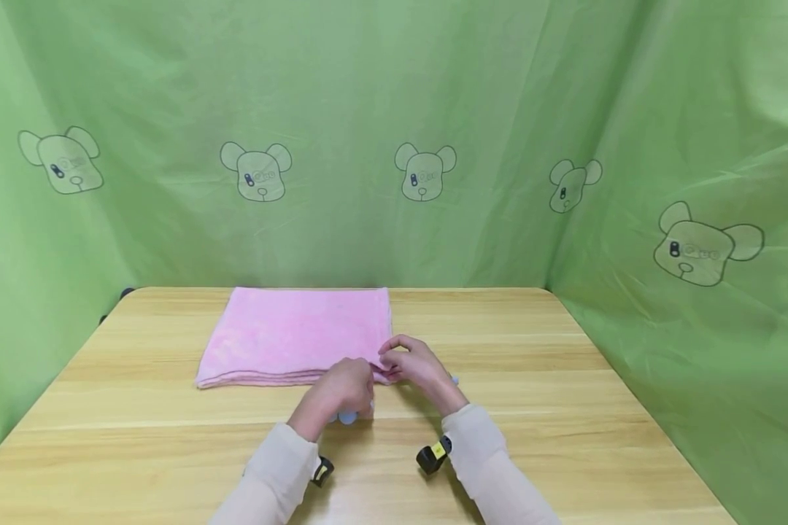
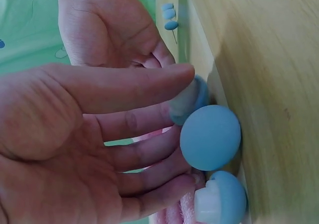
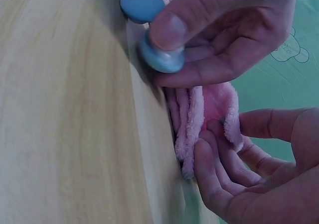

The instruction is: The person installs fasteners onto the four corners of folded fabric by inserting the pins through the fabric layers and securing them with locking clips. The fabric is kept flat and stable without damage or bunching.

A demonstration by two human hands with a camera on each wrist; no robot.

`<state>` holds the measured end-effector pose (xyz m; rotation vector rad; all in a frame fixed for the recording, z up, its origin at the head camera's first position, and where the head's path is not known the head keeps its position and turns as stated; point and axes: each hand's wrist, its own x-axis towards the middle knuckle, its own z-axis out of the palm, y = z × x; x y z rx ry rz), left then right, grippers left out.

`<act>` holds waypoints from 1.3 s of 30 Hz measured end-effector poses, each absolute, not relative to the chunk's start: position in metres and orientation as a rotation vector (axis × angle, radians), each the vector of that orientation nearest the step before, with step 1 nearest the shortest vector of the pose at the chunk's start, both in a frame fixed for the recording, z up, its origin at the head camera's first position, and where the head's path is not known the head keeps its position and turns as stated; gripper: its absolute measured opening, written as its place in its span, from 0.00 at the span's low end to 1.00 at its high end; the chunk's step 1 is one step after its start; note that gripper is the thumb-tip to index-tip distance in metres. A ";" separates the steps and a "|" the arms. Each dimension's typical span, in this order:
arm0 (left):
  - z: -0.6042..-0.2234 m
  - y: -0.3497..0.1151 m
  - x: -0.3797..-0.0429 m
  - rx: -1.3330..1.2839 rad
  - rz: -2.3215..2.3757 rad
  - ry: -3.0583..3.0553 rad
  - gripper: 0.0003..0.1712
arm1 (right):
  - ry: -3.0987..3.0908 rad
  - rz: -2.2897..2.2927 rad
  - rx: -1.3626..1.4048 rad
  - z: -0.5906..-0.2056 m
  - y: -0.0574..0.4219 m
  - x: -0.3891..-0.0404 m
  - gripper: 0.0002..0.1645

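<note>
A folded pink fleece cloth (image 1: pixel 295 328) lies on the table, its layered edge toward me. My left hand (image 1: pixel 343 386) is at the cloth's near right part, pinching a blue round-capped fastener (image 3: pixel 162 57) between thumb and forefinger. Beneath that hand, in the left wrist view, are a smooth blue cap (image 2: pixel 210 138) and another blue fastener (image 2: pixel 230 198) with a whitish stem. My right hand (image 1: pixel 420 367) pinches the top layer at the cloth's near right corner. In the right wrist view this layer (image 3: pixel 232 117) stands lifted away from the layers below.
Several small blue pieces (image 2: pixel 170 15), one with a thin pin, lie farther off on the wooden table (image 1: pixel 532 437), beyond the right hand. Green curtains (image 1: pixel 341 87) with printed bear heads hang behind and at the sides. Each wrist carries a black camera (image 1: pixel 433 456).
</note>
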<state>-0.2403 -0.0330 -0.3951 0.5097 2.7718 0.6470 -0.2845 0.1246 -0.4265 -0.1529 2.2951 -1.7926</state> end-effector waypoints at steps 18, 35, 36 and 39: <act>-0.395 -0.040 -0.254 0.491 1.169 2.952 0.10 | 2.266 -1.830 -0.173 -0.427 0.123 -0.284 0.14; -0.403 -0.042 -0.264 0.470 1.454 3.014 0.03 | 2.294 -1.808 -0.163 -0.430 0.123 -0.286 0.10; -0.404 -0.042 -0.265 0.462 1.459 3.017 0.02 | 2.300 -1.803 -0.160 -0.430 0.123 -0.286 0.10; -0.405 -0.042 -0.266 0.430 1.467 3.023 0.03 | 2.310 -1.792 -0.152 -0.430 0.123 -0.286 0.12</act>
